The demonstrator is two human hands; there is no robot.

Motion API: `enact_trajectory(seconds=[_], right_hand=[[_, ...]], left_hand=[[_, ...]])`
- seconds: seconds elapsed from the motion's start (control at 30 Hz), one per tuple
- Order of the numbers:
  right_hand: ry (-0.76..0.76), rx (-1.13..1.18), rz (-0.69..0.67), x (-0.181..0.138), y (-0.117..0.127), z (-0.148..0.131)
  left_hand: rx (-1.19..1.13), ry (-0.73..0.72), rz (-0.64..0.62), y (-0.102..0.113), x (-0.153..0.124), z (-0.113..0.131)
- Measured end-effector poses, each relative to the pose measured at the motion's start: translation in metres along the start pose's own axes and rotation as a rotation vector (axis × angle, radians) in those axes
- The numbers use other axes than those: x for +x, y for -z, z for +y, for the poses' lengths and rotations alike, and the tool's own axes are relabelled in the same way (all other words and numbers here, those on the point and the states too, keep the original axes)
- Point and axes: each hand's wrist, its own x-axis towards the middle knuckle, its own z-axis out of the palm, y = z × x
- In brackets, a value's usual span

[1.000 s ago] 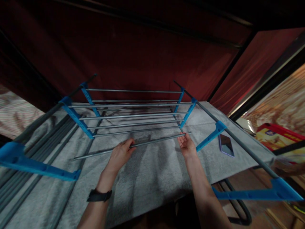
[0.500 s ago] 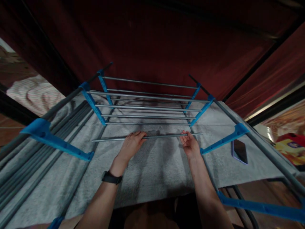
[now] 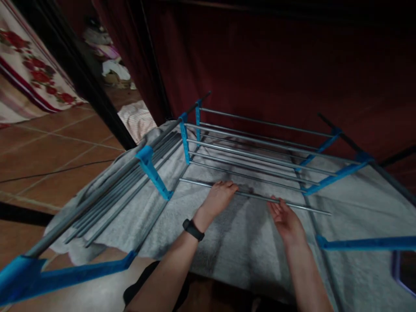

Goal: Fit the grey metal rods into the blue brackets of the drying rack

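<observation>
Rod (image 3: 253, 196): head view. A thin grey metal bar, loose from the frame, runs slantwise across the middle of the picture, left end higher in the picture than the right. It lies on the near side of the rack (image 3: 269, 151), roughly parallel to the fitted rails and just beside the nearest one. Whether it rests on the towel (image 3: 247, 247) or is held clear of it cannot be told.

Left hand (image 3: 218, 198): fingers curled over the top of the rod, left of its middle; grip clamped on the rod. A black watch (image 3: 193, 229) sits on this wrist.

Right hand (image 3: 286, 220): palm turned inward, fingers stretched out, fingertips (image 3: 275, 203) touching the rod right of its middle. Whether this grip is closed on the rod cannot be told.

Rack: grey rails fixed between blue brackets. One bracket (image 3: 152, 171) stands at the left, near the rod's left end; another (image 3: 367, 243) crosses the lower right, close to the right hand.

Surroundings: the grey towel is spread under the rack. A bundle of spare rods (image 3: 130, 186) lies along its left edge. A phone (image 3: 403, 268) lies at the lower right corner. A tiled floor (image 3: 48, 151) shows at the left; a dark red curtain (image 3: 276, 65) hangs behind.
</observation>
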Motion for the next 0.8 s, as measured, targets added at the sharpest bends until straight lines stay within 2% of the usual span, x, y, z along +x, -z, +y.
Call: enact_trajectory(seconds=[0.3,0.5,0.63,0.8], right_hand=[[0.008,0.012,0.159,0.026,0.028,-0.034],[0.032,-0.055,0.134,0.035,0.039,-0.041],[0.031,-0.054,0.123,0.029,0.032,-0.035],[-0.041,-0.036,0.091,0.008,0.006,-0.017]], left_hand=[[0.071,0.058,-0.038,0.005,-0.005,-0.012],[0.126,0.038,-0.019,0.005,-0.007,-0.01],[0.137,-0.012,0.007,0.001,-0.008,0.001],[0.122,-0.085,0.035,-0.006,-0.006,0.014]])
